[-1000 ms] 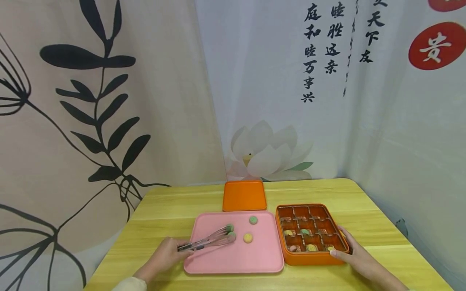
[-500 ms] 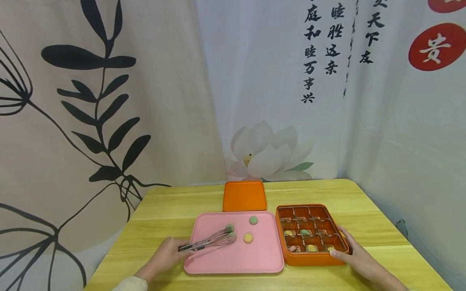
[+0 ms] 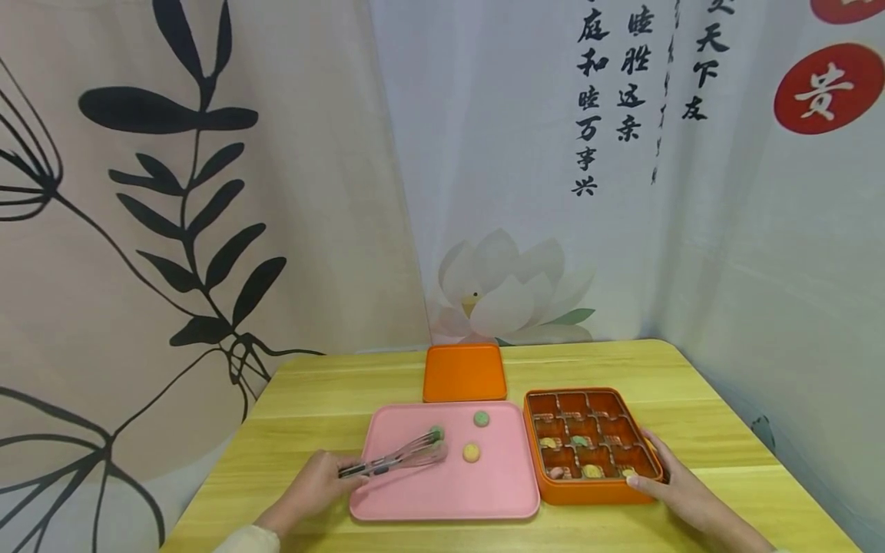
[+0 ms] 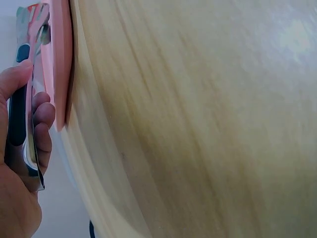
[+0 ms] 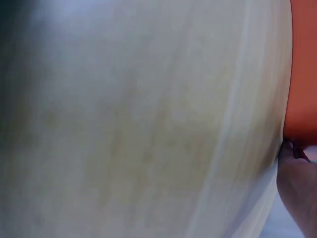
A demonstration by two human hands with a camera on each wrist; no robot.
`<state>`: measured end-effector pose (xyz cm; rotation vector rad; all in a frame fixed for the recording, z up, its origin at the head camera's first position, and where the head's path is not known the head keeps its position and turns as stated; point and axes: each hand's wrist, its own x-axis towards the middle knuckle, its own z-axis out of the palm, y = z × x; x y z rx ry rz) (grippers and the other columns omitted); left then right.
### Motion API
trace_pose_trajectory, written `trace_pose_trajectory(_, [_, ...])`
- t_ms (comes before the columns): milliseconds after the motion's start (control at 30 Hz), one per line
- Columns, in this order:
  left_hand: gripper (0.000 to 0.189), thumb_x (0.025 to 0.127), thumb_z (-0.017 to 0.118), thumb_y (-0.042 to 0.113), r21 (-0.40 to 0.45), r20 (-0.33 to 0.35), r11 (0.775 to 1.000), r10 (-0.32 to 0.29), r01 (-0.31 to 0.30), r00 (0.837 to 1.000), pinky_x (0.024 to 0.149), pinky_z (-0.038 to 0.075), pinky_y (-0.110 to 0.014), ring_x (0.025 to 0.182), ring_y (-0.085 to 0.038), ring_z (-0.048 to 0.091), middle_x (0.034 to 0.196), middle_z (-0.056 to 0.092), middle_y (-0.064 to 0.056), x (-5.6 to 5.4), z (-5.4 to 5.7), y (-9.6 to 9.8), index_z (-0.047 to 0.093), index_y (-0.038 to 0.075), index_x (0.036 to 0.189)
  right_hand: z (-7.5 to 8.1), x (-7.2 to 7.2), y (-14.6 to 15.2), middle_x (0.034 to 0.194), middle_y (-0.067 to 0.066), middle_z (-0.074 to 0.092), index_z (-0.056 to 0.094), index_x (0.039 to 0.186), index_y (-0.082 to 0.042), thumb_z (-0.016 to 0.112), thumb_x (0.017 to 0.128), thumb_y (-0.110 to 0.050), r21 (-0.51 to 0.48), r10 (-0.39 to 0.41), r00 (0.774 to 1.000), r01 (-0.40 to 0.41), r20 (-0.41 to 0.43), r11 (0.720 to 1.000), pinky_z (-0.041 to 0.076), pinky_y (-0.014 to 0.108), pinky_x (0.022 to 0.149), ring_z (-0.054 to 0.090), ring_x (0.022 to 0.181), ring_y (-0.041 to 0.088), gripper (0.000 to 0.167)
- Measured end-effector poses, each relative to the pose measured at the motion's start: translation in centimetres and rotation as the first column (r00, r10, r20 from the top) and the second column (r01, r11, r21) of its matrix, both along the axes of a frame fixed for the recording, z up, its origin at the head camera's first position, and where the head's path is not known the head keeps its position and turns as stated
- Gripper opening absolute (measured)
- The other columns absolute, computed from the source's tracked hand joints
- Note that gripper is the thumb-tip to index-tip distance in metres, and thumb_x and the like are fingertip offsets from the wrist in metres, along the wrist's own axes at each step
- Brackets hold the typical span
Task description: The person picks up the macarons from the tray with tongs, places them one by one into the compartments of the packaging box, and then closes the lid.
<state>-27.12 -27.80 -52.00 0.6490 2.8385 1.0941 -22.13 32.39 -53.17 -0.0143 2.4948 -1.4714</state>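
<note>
My left hand [image 3: 319, 478] grips a pair of metal tongs [image 3: 387, 464] with dark handle inserts, also seen in the left wrist view. The tongs reach over a pink tray [image 3: 442, 499], tips beside a small green round sweet [image 3: 436, 433]; whether they pinch it I cannot tell. Another green sweet [image 3: 481, 418] and a yellow one [image 3: 472, 452] lie on the tray. My right hand [image 3: 681, 484] holds the near right corner of an orange divided box [image 3: 594, 492], thumb at the front rim and fingers along the side. Several sweets, pink, yellow and green, sit in its nearer compartments.
An orange lid-like panel [image 3: 465, 372] lies flat behind the tray. Everything rests on a light wood-grain table [image 3: 311, 384]. A printed curtain [image 3: 332, 192] hangs behind the table. The tray's right edge stands against or very near the box.
Both hands, the tray and the box stay in place. A green patch seen earlier at the lower tong tip no longer shows clearly.
</note>
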Motion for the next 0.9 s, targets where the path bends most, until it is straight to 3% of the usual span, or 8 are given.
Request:
trace_pose_trajectory(433, [0.012,0.087,0.077,0.026,-0.018,-0.011,1.000,-0.007,0.007,1.000,0.041,0.031,-0.018,0.049,0.001,0.039,0.062,0.058,0.013,0.3,0.3,0.1,0.078,0.016,0.093,-0.2,0.1,-0.1,0.155,0.040,0.004,-0.009,0.157,-0.005,0.059,0.100,-0.032,-0.039,-0.003,1.000,0.002,-0.024,0.999,0.031,0.068,0.100,0.024,0.137,0.057,0.092])
trace_pose_trajectory(733, [0.017,0.087,0.077,0.024,-0.007,-0.007,1.000,0.020,-0.020,1.000,0.042,0.031,-0.018,0.049,0.000,0.038,0.064,0.059,0.012,0.1,1.0,0.4,0.079,0.013,0.099,-0.1,0.2,-0.1,0.155,0.039,0.007,-0.009,0.157,-0.005,0.058,0.100,-0.033,-0.056,0.002,1.000,-0.003,-0.021,0.998,0.032,0.066,0.101,0.025,0.137,0.056,0.092])
trace_pose_trajectory(900, [0.019,0.087,0.077,0.026,-0.019,-0.033,1.000,0.005,-0.006,0.999,0.043,0.034,-0.019,0.049,0.001,0.040,0.063,0.058,0.013,-0.1,1.3,0.7,0.079,0.013,0.101,-0.2,0.3,-0.1,0.155,0.039,0.006,-0.009,0.157,-0.006,0.060,0.100,-0.031,-0.062,-0.003,1.000,0.001,-0.028,0.998,0.031,0.067,0.101,0.023,0.137,0.057,0.093])
